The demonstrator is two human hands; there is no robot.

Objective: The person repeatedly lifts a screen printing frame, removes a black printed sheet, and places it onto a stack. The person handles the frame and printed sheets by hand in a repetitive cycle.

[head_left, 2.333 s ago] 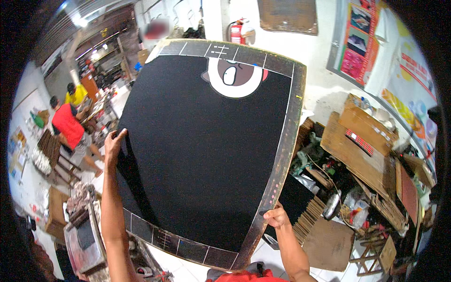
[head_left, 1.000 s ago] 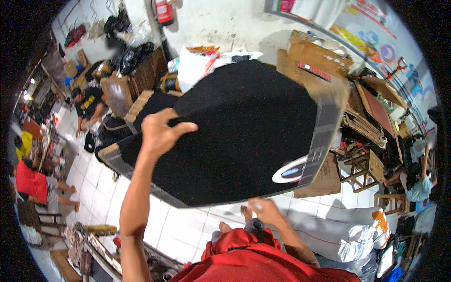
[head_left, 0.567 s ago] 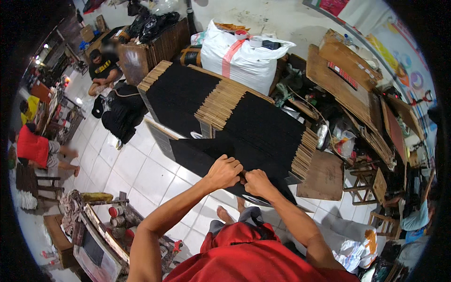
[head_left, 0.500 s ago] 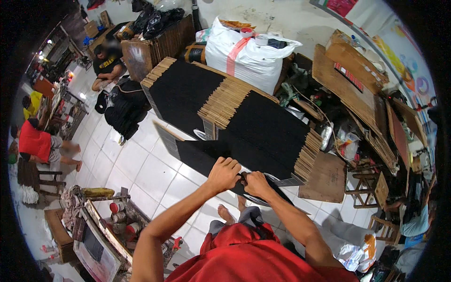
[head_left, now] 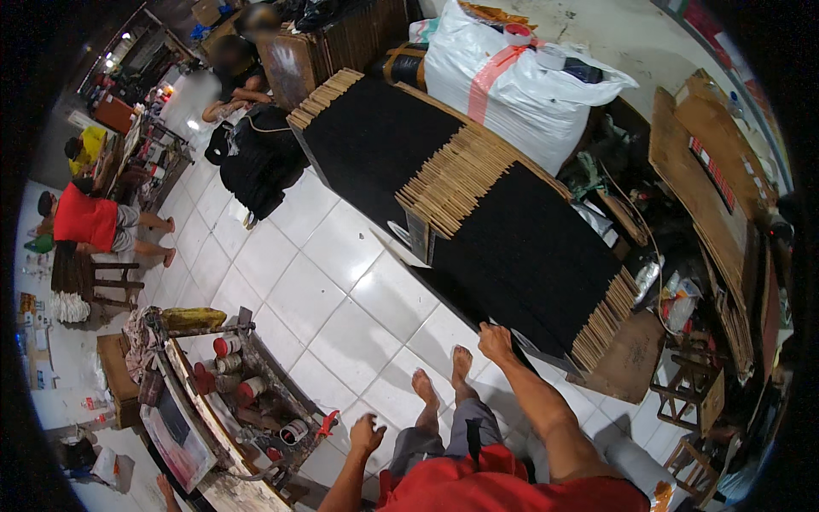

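My right hand [head_left: 496,341] has its fingers closed on the edge of a black cloth-covered board [head_left: 452,294], which stands low against the near side of a long stack of similar boards [head_left: 537,247]. The stack shows black fabric between bands of protruding wooden edges [head_left: 444,175]; the lower part of the held board is hard to separate from it. My left hand [head_left: 367,433] is away from the boards, near the paint-can bench, with fingers apart and loosely bent, holding nothing.
A worn bench [head_left: 217,410] carries paint cans [head_left: 249,391]. A white sack [head_left: 503,98] sits behind the stack. Leaning cardboard sheets [head_left: 682,196] and stools [head_left: 691,388] are at right. Co-workers [head_left: 90,222] are at left; a black cloth heap [head_left: 256,162] lies on the tiled floor.
The board held up in both hands has been turned and lowered to the stack's near side. My left hand has let go and moved back toward my body; my right hand still grips.
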